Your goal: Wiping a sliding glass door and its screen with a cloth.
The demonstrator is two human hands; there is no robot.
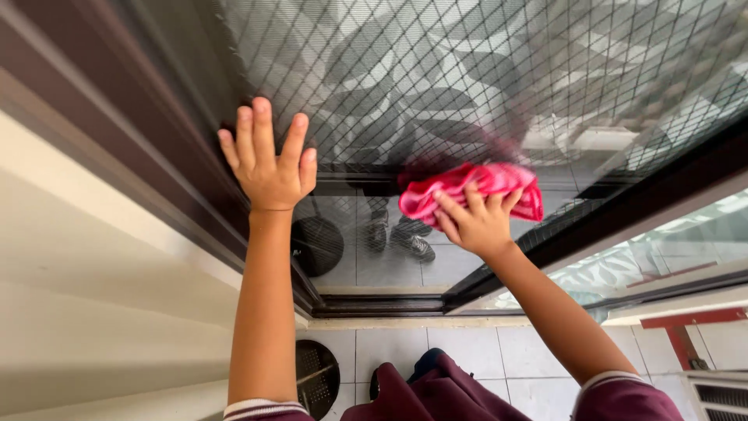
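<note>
Right hand clamped on a pink cloth against the glass door — left hand flat, fingers spread, near the door's left edge.

Soft pink cloth on glossy glass with matt dark metal frame.

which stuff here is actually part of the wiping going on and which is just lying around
In use:
- pink cloth, pressed to the pane by the right hand
- glass door with mesh
- dark door frame, with the left hand flat at its edge

Just lying about:
- shoes beyond the glass
- round black object outside
- round floor grate
</note>
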